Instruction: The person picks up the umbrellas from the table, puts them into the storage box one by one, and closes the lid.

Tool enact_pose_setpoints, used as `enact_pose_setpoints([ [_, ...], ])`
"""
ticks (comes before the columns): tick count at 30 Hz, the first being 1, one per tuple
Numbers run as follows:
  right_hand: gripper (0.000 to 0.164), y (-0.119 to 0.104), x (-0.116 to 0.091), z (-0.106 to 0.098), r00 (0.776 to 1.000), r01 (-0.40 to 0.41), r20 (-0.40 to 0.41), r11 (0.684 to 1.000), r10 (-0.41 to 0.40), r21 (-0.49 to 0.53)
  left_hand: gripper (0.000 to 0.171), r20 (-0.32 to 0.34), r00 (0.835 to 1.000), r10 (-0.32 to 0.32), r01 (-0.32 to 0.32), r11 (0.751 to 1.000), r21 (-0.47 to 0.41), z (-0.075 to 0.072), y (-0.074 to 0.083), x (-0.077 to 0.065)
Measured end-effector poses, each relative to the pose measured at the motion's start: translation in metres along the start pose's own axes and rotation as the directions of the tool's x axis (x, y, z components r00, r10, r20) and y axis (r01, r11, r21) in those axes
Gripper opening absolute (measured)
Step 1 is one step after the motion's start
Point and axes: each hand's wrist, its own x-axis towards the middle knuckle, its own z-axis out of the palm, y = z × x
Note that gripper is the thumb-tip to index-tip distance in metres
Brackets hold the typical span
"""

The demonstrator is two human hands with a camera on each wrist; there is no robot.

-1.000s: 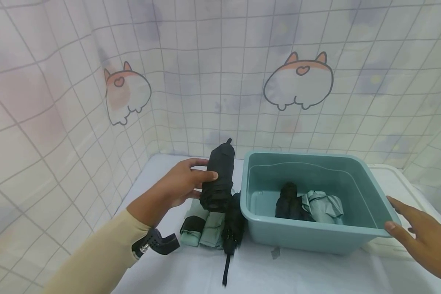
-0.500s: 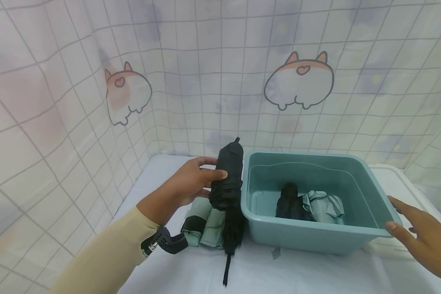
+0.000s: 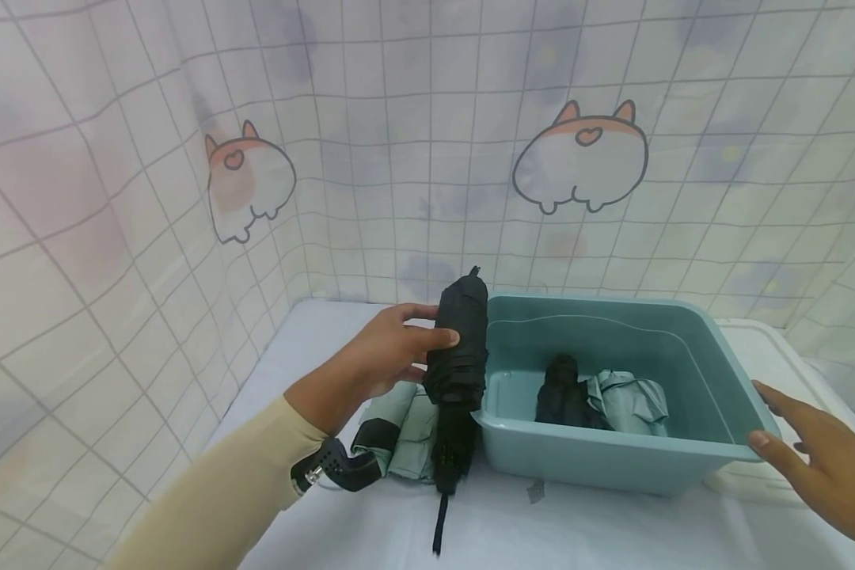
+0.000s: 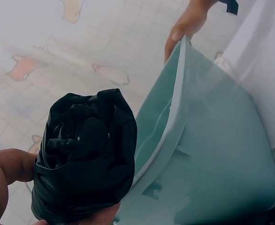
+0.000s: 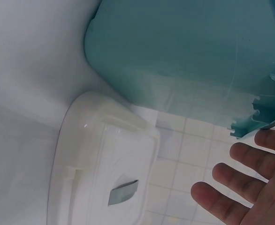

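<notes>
My left hand (image 3: 388,348) grips a folded black umbrella (image 3: 459,340), its thumb across the near side. The umbrella stands tilted, overlapping the left rim of a teal plastic bin (image 3: 613,440) in the head view. In the left wrist view the end of the umbrella (image 4: 86,164) faces the camera, beside the bin's outer wall (image 4: 217,145). My right hand (image 3: 822,459) rests at the bin's right rim with thumb and forefinger touching it; the other fingers (image 5: 240,183) stretch out straight. Inside the bin lie a black folded umbrella (image 3: 566,396) and a pale green bundle (image 3: 627,400).
Left of the bin, another black umbrella (image 3: 452,451) with a wrist strap lies on the white cloth. Two pale green rolled bundles (image 3: 413,443) lie beside it, one black-banded. A white plastic box or lid (image 5: 114,164) with a grey latch sits right of the bin.
My left hand has carried the black umbrella steadily to the right, from above the green bundles to the bin's left rim. My right hand and the bin stay put.
</notes>
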Motion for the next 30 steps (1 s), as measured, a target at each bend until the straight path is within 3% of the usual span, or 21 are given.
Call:
enact_pose_setpoints([
  [13,0.081,0.001,0.001,0.001,1.000,-0.019,0.017,1.000,0.019,-0.006,0.066,0.079,0.997,0.006,0.000,0.997,-0.077,0.013,0.003,0.006],
  [19,0.080,0.001,-0.001,0.003,1.000,0.002,-0.022,1.000,-0.002,0.007,0.066,0.065,0.998,0.003,0.000,0.999,-0.046,0.019,0.004,0.006],
  [30,0.080,0.000,0.000,0.001,1.000,-0.002,-0.011,1.000,0.002,0.005,0.067,0.063,0.998,0.000,0.001,1.000,-0.015,0.030,0.007,0.011],
])
